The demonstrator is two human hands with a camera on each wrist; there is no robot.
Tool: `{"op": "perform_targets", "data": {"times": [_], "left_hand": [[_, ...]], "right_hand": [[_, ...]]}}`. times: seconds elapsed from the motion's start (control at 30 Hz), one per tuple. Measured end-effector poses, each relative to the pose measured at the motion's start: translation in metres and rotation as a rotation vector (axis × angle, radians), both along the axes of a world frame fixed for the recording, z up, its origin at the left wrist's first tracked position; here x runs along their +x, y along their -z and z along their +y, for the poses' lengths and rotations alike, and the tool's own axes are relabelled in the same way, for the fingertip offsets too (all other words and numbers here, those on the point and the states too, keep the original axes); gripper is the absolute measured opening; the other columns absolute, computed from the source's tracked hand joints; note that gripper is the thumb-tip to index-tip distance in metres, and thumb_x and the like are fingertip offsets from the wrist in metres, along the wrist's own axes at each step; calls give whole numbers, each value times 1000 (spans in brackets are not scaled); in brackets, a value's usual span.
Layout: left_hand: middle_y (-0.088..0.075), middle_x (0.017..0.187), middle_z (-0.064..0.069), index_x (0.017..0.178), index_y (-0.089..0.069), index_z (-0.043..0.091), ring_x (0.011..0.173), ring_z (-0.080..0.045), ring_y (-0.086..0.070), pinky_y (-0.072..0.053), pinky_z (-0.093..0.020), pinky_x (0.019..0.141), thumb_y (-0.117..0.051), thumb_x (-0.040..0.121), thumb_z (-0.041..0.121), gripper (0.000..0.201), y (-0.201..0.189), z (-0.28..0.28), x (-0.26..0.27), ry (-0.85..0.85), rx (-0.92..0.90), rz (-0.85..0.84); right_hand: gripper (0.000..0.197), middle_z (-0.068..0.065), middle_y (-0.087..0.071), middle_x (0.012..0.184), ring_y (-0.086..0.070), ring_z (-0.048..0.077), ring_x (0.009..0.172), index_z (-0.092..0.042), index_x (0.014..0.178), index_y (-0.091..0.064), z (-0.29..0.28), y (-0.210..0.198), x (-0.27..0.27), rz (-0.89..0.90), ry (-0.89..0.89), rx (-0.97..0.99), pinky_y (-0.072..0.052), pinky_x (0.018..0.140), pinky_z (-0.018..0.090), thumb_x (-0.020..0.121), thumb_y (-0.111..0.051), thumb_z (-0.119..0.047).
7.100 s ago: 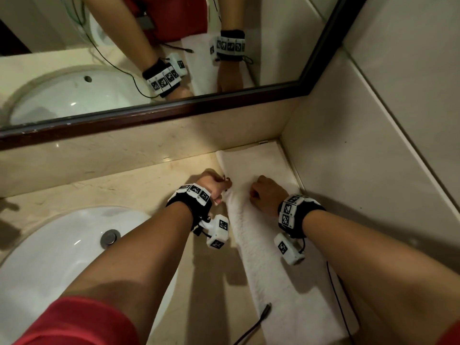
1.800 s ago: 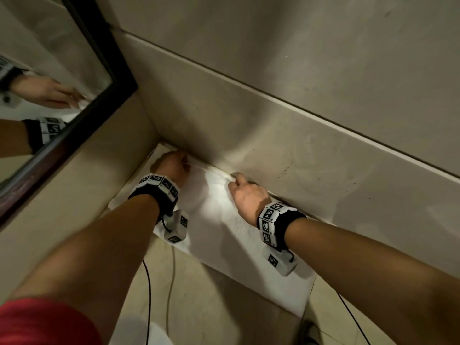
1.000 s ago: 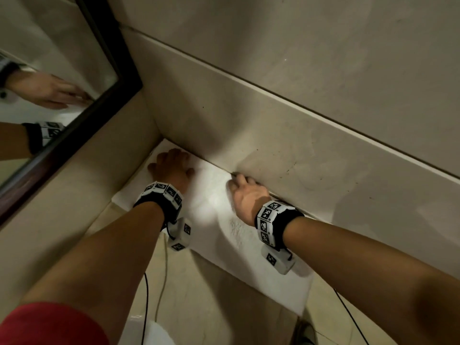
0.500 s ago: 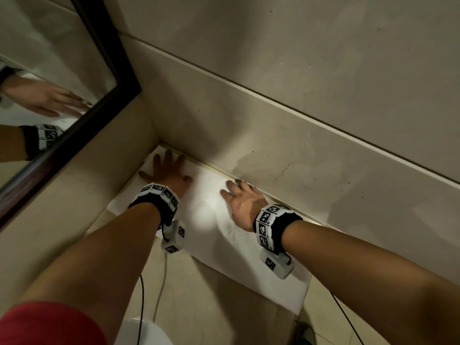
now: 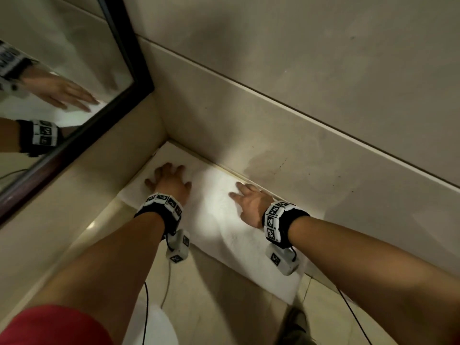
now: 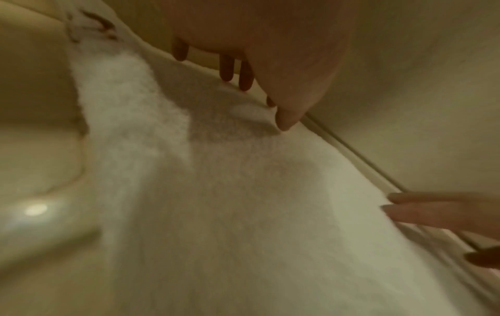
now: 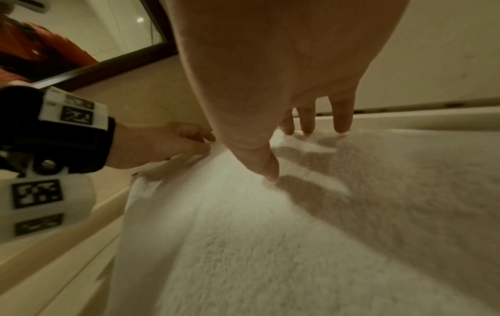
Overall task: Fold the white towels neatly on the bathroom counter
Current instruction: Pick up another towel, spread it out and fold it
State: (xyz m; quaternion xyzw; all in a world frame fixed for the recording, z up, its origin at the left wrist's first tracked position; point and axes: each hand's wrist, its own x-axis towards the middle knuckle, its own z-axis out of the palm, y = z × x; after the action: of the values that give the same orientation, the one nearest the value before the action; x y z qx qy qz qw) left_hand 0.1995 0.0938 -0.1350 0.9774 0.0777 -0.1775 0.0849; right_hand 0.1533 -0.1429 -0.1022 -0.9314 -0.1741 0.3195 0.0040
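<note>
A white towel [image 5: 219, 220] lies flat as a long strip on the counter, along the side wall and into the corner. My left hand [image 5: 170, 181] rests on its far end near the corner with fingers spread and straight. My right hand [image 5: 249, 199] lies flat on the towel beside the wall, fingers straight. In the left wrist view the left fingertips [image 6: 284, 124] press on the towel [image 6: 230, 203]. In the right wrist view the right fingers [image 7: 270, 169] touch the towel [image 7: 297, 235] near the wall edge, with the left hand [image 7: 162, 145] beyond.
The side wall [image 5: 298, 120] runs along the towel's right edge. A dark-framed mirror [image 5: 74, 70] stands at the left above a backsplash. The beige counter [image 5: 211, 295] stretches in front of the towel. A white sink rim [image 5: 159, 327] and thin cables [image 5: 145, 307] lie near the bottom.
Both hands have gone from curled at the towel's wall-side edge to flat with spread fingers. The left hand now lies a little nearer to me on the towel.
</note>
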Motion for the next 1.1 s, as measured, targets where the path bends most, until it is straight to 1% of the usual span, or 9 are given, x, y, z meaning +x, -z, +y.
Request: {"op": "perform_targets", "data": {"times": [0.17, 0.27, 0.33, 0.53, 0.7, 0.83, 0.97, 1.03, 1.1], "left_hand": [[-20, 156, -3, 145, -29, 39, 139, -29, -21, -23, -61, 107, -40, 90, 62, 61, -14, -28, -47, 27, 27, -6], [2, 162, -3, 151, -11, 41, 147, -30, 0, -7, -68, 110, -43, 84, 73, 81, -5, -42, -73, 40, 5, 110], [19, 161, -2, 152, 2, 39, 147, -30, 16, 2, -67, 112, -48, 80, 75, 95, 3, -37, -86, 66, 5, 153], [28, 158, 1, 151, 9, 40, 146, -27, 23, 5, -65, 113, -52, 75, 76, 104, 9, -12, -105, 77, -21, 151], [15, 162, 2, 153, 0, 38, 148, -27, 14, 3, -61, 116, -54, 73, 77, 103, 11, 3, -131, 17, 9, 73], [-10, 162, -1, 149, -26, 31, 149, -27, -4, -7, -55, 118, -55, 80, 69, 85, 1, -3, -158, -107, 51, -33], [-38, 147, -4, 133, -51, 27, 136, -28, -29, -29, -46, 108, -61, 83, 54, 57, -15, -25, -184, -358, 41, -122], [-41, 140, -5, 128, -54, 26, 129, -29, -34, -34, -44, 103, -59, 85, 47, 48, -19, -38, -195, -495, 7, -146], [-41, 136, -7, 127, -54, 23, 124, -30, -36, -37, -43, 101, -58, 87, 43, 44, -19, -47, -201, -588, -43, -112]], "right_hand": [[68, 4, 2, 162, -3, 27, 148, -27, 153, -15, -1, -5, -11, -16, -7, -51, -15, 118, 44, 91, -43, -23], [72, 4, 6, 162, -1, 27, 147, -26, 154, -9, -1, -2, -17, 8, -28, -81, -19, 118, 41, 90, -43, -21], [71, 5, 5, 161, -2, 29, 147, -25, 154, -9, 1, -4, -18, 11, -44, -83, -20, 118, 41, 92, -42, -23], [63, 11, -15, 152, -17, 36, 137, -18, 148, -20, 21, -1, -29, -39, -123, -91, -35, 108, 43, 90, -43, -24], [65, 10, -17, 150, -22, 34, 133, -21, 148, -23, 28, 2, -33, -50, -216, -68, -39, 103, 44, 88, -47, -26], [57, 10, -28, 145, -30, 33, 127, -21, 143, -33, 18, 3, -20, -65, -223, 19, -39, 99, 42, 87, -46, -24], [55, 11, -32, 140, -34, 34, 127, -18, 141, -33, 3, 2, -1, -70, -183, 9, -38, 103, 44, 90, -46, -32], [52, 11, -32, 141, -34, 34, 130, -16, 140, -34, -6, 3, 4, -31, -124, 27, -37, 106, 43, 91, -45, -30], [46, 12, -35, 139, -39, 35, 127, -13, 136, -39, -10, 5, 9, -19, -66, 60, -40, 103, 41, 92, -46, -26]]}}
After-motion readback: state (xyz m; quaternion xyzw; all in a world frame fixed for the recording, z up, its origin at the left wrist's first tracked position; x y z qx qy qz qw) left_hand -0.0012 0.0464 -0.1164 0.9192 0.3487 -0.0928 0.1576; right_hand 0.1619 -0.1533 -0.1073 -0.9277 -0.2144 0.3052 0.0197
